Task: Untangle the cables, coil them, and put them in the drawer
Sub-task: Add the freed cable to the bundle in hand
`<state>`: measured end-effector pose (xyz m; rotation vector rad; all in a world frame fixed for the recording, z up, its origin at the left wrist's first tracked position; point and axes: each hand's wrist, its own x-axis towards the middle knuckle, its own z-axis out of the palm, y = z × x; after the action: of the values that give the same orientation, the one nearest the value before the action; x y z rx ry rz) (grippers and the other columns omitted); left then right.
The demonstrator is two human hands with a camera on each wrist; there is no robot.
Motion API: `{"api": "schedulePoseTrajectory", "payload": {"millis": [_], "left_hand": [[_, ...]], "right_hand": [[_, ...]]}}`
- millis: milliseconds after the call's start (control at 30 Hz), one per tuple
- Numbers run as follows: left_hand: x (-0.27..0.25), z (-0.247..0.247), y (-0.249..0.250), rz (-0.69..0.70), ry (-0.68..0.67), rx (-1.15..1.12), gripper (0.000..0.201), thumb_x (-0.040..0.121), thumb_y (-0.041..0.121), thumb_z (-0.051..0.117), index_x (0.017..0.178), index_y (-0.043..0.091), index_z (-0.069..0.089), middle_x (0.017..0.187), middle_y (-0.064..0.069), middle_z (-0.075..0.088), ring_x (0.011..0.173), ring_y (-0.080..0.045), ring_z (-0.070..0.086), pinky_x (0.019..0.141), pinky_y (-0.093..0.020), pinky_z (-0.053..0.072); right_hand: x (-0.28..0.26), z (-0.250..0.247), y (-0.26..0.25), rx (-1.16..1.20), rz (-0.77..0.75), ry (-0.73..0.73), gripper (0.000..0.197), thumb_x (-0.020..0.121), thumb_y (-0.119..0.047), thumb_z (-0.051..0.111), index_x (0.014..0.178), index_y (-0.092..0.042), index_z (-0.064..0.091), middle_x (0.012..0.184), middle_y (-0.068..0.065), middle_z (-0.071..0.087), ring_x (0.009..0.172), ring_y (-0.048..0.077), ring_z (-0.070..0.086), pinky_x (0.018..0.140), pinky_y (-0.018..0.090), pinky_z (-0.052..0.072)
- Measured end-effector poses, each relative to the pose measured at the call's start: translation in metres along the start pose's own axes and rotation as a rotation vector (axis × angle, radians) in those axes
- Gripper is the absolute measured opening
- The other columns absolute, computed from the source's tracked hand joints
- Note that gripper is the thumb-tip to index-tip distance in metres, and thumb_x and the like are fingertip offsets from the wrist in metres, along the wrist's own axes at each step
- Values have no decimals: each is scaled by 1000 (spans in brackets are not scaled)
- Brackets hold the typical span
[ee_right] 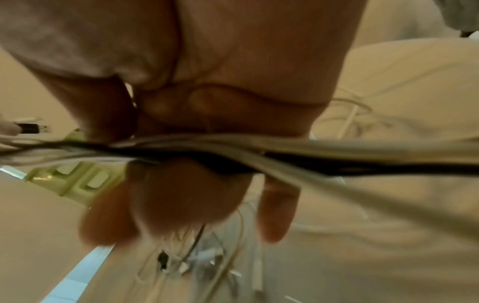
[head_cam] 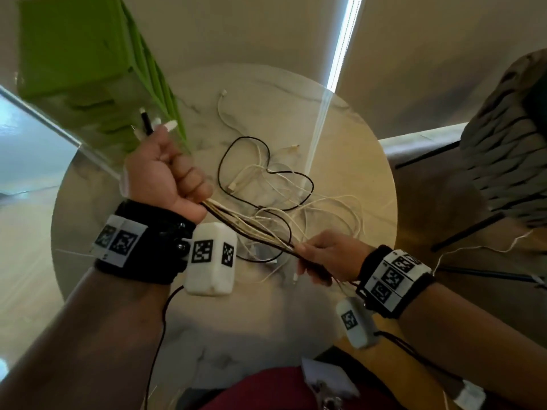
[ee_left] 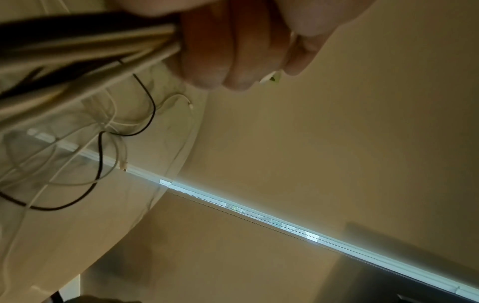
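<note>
A round, pale marble-patterned worktop (head_cam: pixel 349 137) fills the middle of the head view. Behind it hang beige window blinds (head_cam: pixel 266 31), split by a thin bright strip of daylight (head_cam: pixel 343 39) that reflects down across the stone. At the far right stands a chair (head_cam: pixel 503 149) — thick grey woven cords on a dark frame. A dark red garment (head_cam: pixel 266 389) shows at the bottom edge.

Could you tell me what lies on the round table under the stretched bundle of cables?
Under the bundle, loose white and black cable loops sprawl on the table. The left hand and right hand cover the parts of the bundle they grip.
</note>
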<state>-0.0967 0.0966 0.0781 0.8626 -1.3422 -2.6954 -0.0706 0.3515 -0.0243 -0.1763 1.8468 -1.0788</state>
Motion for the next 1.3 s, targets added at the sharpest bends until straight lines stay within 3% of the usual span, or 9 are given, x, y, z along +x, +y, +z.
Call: {"api": "schedulePoseTrajectory", "payload": {"millis": [167,333,433,600,767,1033,1133,1233,1300], "left_hand": [[-7,-11,1,-8,77,-6,49,94,40,47,57,24,21,40,7,10,34,-12,6,42,-16,8],[-3,-30,25,110,133,-28,49,95,35,47,57,24,18,44,6,9,38,-14,4,42,-20,9],[-5,-36,30,114,132,-26,48,94,34,47,58,25,17,46,5,8,39,-15,4,41,-20,10],[-9,-45,16,50,127,-36,50,94,36,48,53,23,23,42,6,11,35,-13,7,41,-18,11],[-12,-46,4,-27,95,-33,51,95,36,48,51,23,26,41,6,13,35,-12,8,43,-19,9],[-9,-28,-13,-53,-108,137,45,97,31,50,63,26,21,41,7,18,32,-10,12,37,-14,15],[-7,-20,-23,8,-190,214,33,94,15,55,68,22,36,43,7,25,32,-8,18,36,-15,19],[-11,-10,-36,54,-280,342,8,83,8,63,86,13,59,50,1,33,35,-9,24,36,-19,21],[-13,-6,-42,5,-297,335,11,77,9,62,85,15,65,56,-2,34,37,-9,24,38,-20,18]], "right_hand": [[13,17,8,-130,294,-25,35,100,-13,41,81,-1,67,83,21,74,76,35,72,76,42,61],[22,19,8,-625,298,260,34,87,-34,60,71,-5,69,73,10,67,71,26,65,62,30,52],[29,33,4,-618,341,336,46,83,-52,63,62,-12,56,63,4,57,60,22,55,55,27,43],[46,52,-7,-621,364,374,23,88,-33,64,94,-11,63,102,9,68,98,29,67,67,28,44],[47,49,-16,-478,367,387,16,79,-27,65,82,-11,67,82,6,66,78,26,65,58,27,47],[21,-20,-60,-359,27,804,19,88,-19,60,82,-24,77,75,-8,68,76,15,64,69,15,42],[6,-22,-90,-177,-247,811,19,86,-12,64,85,-26,77,76,-10,71,59,2,59,56,10,46],[-2,-9,-116,-6,-467,678,14,79,-6,71,80,-19,76,72,-1,73,56,7,64,53,20,53],[2,-1,-124,150,-519,595,11,76,-7,75,84,-15,76,82,12,75,75,30,73,67,44,62]]}}
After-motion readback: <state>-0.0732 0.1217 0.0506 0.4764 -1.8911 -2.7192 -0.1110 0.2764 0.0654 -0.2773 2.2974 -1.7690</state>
